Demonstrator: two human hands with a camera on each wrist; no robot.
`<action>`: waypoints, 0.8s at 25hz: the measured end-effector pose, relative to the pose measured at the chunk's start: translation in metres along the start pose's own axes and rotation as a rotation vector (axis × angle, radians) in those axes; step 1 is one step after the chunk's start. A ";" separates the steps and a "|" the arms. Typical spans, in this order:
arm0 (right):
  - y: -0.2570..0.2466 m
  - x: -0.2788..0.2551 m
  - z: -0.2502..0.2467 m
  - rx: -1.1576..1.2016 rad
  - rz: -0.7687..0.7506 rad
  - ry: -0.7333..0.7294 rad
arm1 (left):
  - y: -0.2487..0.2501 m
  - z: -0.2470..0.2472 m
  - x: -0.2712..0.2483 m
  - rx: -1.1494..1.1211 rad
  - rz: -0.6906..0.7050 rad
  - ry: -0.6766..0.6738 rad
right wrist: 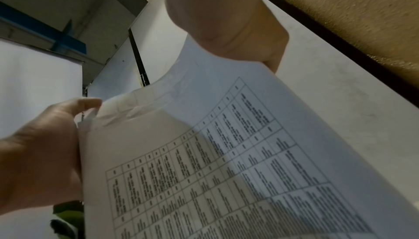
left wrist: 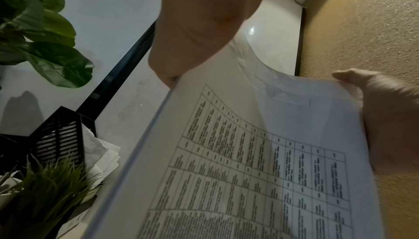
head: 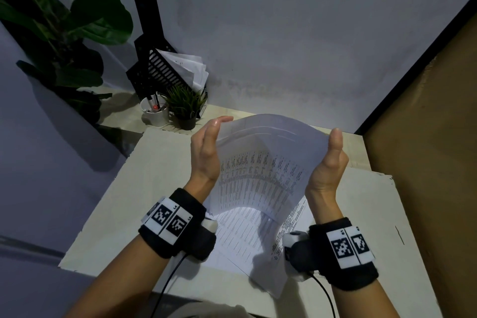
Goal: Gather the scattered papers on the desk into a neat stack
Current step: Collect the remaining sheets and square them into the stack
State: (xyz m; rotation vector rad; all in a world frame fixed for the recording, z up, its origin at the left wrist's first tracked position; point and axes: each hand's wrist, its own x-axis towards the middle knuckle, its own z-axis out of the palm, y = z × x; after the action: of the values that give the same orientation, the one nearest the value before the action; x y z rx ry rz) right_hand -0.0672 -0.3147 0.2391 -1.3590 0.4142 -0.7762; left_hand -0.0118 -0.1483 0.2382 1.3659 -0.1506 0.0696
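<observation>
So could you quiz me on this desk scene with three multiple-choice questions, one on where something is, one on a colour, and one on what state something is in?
1. Where is the white cup of pens?
A. left of the small plant
B. on the papers
C. in the right hand

2. What colour is the file rack?
A. white
B. black
C. red

3. How are the papers held?
A. flat under one palm
B. rolled in one fist
C. upright between both hands, bowed

Answers: 1 A, the cup stands beside the plant at the desk's back left. 2 B, its slatted side is black. 3 C, the left hand and right hand press the side edges, while the bottom edge rests on sheets on the desk.
</observation>
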 end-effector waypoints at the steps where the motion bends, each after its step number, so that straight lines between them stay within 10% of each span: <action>1: 0.000 0.000 0.000 0.008 -0.008 -0.007 | 0.001 0.000 0.000 0.002 0.005 -0.001; 12: 0.022 0.000 -0.018 -0.077 -0.006 -0.165 | -0.024 -0.012 -0.006 0.106 0.083 -0.173; 20: 0.034 0.001 -0.034 -0.153 0.137 -0.326 | -0.034 -0.026 0.001 0.190 -0.213 -0.266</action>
State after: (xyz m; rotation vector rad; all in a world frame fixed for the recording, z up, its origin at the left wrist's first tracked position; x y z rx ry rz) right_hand -0.0811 -0.3384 0.1998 -1.5521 0.3085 -0.4062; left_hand -0.0049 -0.1296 0.2005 1.5706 -0.2240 -0.2836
